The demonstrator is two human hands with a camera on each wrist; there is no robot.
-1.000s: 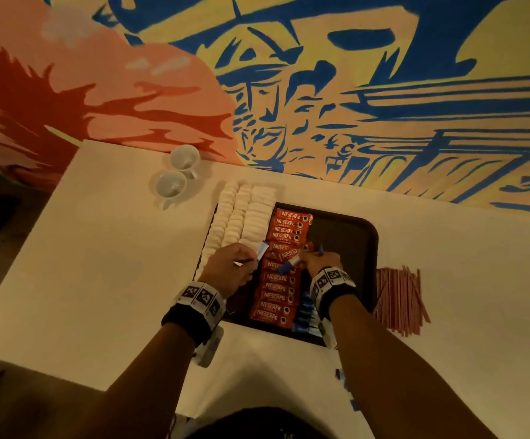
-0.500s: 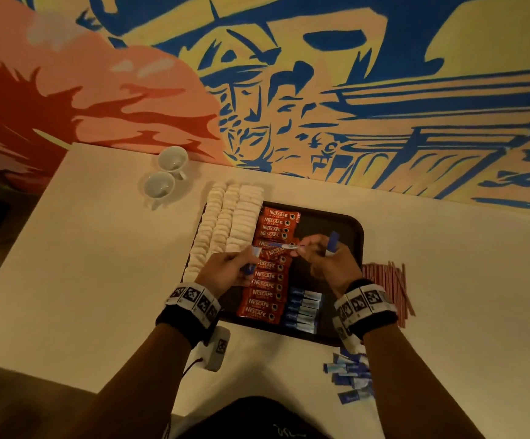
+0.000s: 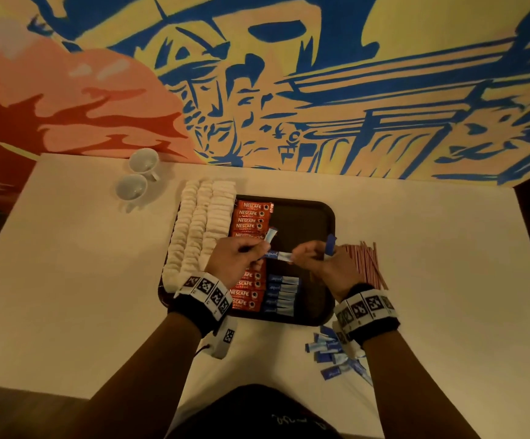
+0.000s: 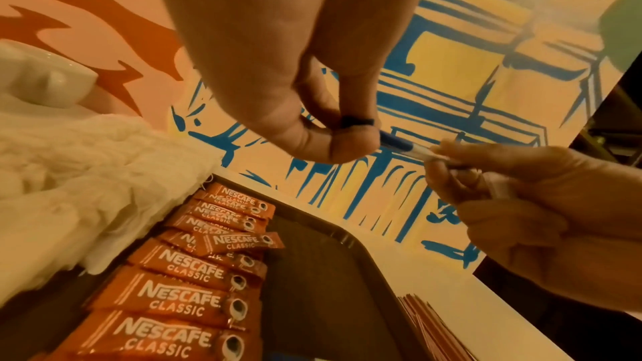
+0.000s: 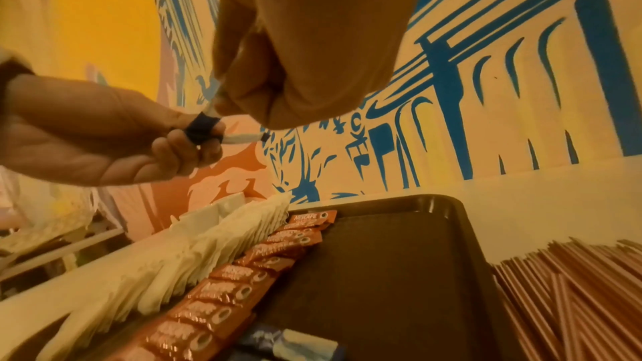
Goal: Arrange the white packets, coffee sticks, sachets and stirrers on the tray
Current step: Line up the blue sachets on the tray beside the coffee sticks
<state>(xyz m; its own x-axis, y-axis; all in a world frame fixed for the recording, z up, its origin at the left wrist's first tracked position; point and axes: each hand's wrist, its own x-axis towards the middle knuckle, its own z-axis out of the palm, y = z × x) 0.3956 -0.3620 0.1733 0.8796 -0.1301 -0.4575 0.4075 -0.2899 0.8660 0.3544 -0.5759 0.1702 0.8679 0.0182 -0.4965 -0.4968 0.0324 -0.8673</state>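
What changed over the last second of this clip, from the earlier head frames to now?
Both hands lifted off the tray and drew apart. The left hand and right hand now pinch opposite ends of one blue sachet, stretched level between them; each also holds a spare sachet. The white packets, coffee sticks, row of laid sachets and stirrers stayed put.

A dark brown tray (image 3: 317,217) with rounded corners lies on the desk. White packets (image 3: 198,226) stand overlapped in three rows along its left edge, running from near edge to far edge. Beside them red coffee sticks (image 3: 251,217) form one overlapping column. Four blue-and-white sachets (image 3: 281,294) lie stacked flat by the near edge, right of the sticks. One sachet (image 3: 277,255) is held level above the tray's middle. More sachets (image 3: 330,353) lie scattered off the near right corner; red-striped stirrers (image 3: 366,263) lie bundled beside the right edge.
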